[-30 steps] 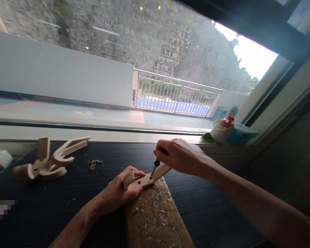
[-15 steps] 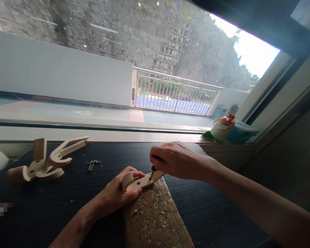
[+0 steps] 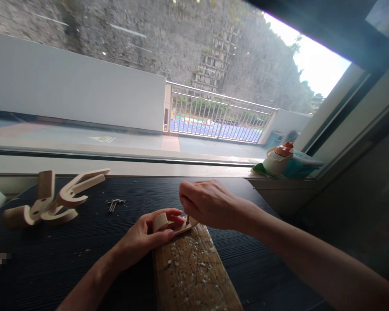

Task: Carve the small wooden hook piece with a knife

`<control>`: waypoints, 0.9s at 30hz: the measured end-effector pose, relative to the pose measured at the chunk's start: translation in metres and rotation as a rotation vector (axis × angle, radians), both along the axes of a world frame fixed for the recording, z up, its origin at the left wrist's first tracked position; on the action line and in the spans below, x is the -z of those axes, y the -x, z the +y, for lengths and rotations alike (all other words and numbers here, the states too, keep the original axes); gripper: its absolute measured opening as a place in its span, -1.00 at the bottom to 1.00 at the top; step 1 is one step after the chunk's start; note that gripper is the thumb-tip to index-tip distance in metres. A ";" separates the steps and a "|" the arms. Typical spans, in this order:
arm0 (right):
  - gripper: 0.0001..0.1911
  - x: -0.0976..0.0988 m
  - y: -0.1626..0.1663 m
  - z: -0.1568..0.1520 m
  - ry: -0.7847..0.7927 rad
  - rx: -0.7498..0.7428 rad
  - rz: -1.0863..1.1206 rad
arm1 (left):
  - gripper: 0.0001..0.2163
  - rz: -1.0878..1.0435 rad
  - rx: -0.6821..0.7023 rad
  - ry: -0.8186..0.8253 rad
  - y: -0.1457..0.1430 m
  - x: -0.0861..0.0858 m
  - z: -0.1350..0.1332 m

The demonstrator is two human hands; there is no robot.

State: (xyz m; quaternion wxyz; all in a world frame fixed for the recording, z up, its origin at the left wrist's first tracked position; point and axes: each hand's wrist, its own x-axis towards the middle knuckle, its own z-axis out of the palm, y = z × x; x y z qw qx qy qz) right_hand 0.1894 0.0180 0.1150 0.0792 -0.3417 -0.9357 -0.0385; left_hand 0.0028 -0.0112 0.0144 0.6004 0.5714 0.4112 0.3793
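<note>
My left hand (image 3: 142, 235) is closed around the curled end of a pale wooden hook (image 3: 160, 222), pressing it onto the far end of a worn wood block (image 3: 194, 272). The block's top is dotted with small holes and pale chips. My right hand (image 3: 210, 204) makes a fist above the hook, wrapped round a screwdriver (image 3: 188, 218). Only its short metal shaft shows, pointing down at the hook's flat part; the handle is hidden in the fist. The tip's contact with a screw is too small to make out.
More wooden hooks (image 3: 73, 192) lie heaped on the dark table (image 3: 52, 268) at the left. A small pile of screws (image 3: 114, 204) is nearby. An orange-topped bottle (image 3: 278, 159) and a teal tub (image 3: 301, 165) stand on the sill by the window.
My right fist has shifted slightly left and now covers the screwdriver's dark handle. My left fingers have moved over the hook, hiding the hole that showed before.
</note>
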 end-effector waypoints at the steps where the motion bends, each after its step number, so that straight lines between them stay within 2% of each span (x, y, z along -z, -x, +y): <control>1: -0.79 0.003 0.001 0.001 -0.017 0.051 0.007 | -0.53 -0.026 0.022 -0.006 0.000 0.001 0.000; 6: -0.76 0.012 0.005 0.005 -0.090 0.216 0.005 | -0.63 -0.015 0.021 -0.063 -0.002 0.007 0.002; 10: -0.70 -0.001 0.006 0.004 -0.071 0.251 -0.074 | -0.70 0.008 -0.025 -0.102 -0.005 0.008 0.001; 13: -0.72 -0.020 0.001 0.003 -0.006 0.175 -0.149 | -0.71 0.020 -0.029 -0.112 -0.006 0.007 0.001; 15: -0.79 -0.031 -0.003 0.004 0.046 0.060 -0.169 | -0.71 0.022 -0.030 -0.110 -0.007 0.006 0.001; 19: -0.83 -0.040 -0.007 0.007 0.164 -0.094 -0.210 | -0.73 0.047 -0.059 -0.134 -0.008 0.006 0.001; 23: -0.82 -0.036 -0.007 0.009 0.219 -0.083 -0.201 | -0.74 0.080 -0.063 -0.146 -0.010 0.005 0.002; 27: -0.80 -0.032 -0.007 0.007 0.248 0.025 -0.164 | -0.73 0.073 -0.068 -0.134 -0.011 0.004 0.002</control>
